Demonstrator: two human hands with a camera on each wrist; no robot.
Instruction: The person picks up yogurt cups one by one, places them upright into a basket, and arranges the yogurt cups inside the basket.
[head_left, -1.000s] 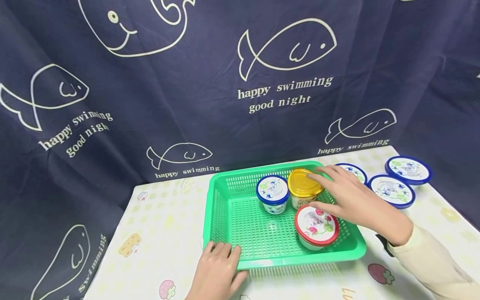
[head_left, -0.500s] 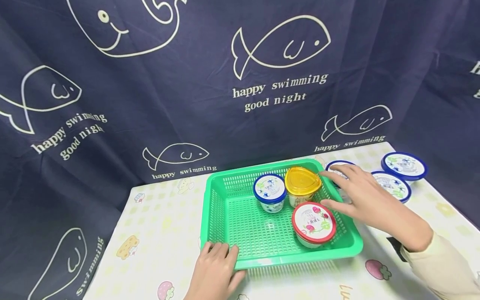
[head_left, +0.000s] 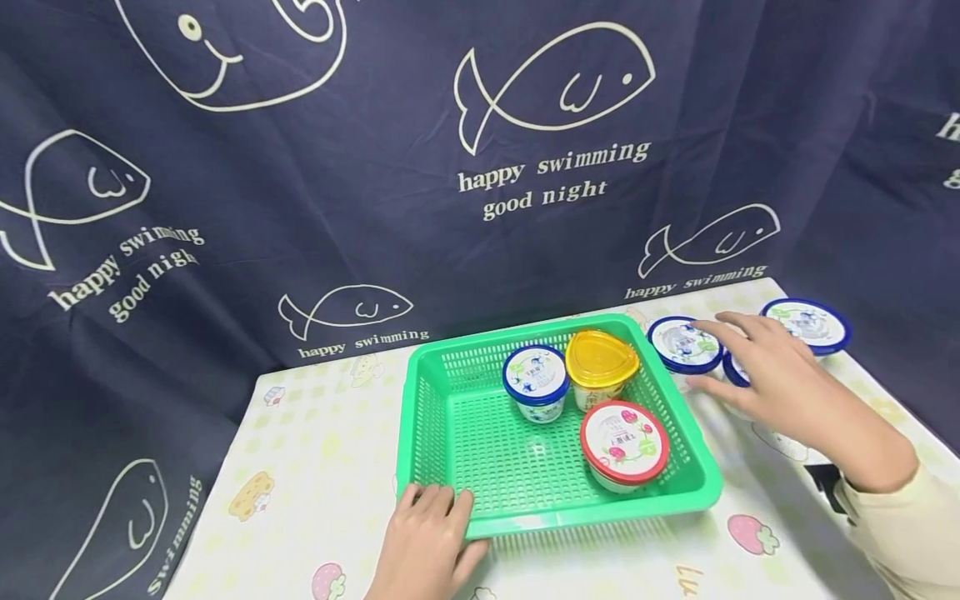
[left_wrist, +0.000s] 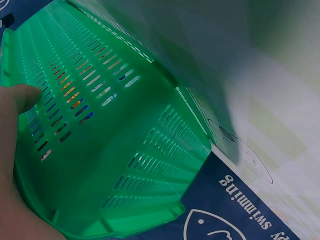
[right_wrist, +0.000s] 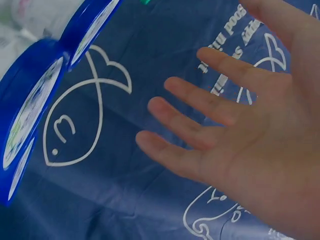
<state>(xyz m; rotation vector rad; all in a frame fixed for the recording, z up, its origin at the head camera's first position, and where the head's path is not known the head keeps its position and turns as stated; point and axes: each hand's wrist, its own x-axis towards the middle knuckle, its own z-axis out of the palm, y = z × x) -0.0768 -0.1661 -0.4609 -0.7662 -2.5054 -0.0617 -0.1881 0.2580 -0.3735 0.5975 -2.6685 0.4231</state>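
Observation:
A green plastic basket stands on the table. My left hand grips its near left corner, fingers over the rim; the left wrist view shows the thumb against the outer wall. Inside the basket are a blue-lidded cup, a yellow-lidded cup and a red-lidded cup. Right of the basket, my right hand hovers with spread fingers and holds nothing. Its fingertips are nearest a blue-lidded cup. It partly hides a second blue-lidded cup; a third blue-lidded cup sits behind it.
A pale patterned cloth covers the table. Behind it hangs a dark blue curtain with white fish drawings. The basket's far rim stands close to the curtain.
My right hand has moved right, from over the yellow and red lids to the blue-lidded cups outside the basket. The left hand keeps its hold on the rim. The head view has shifted slightly.

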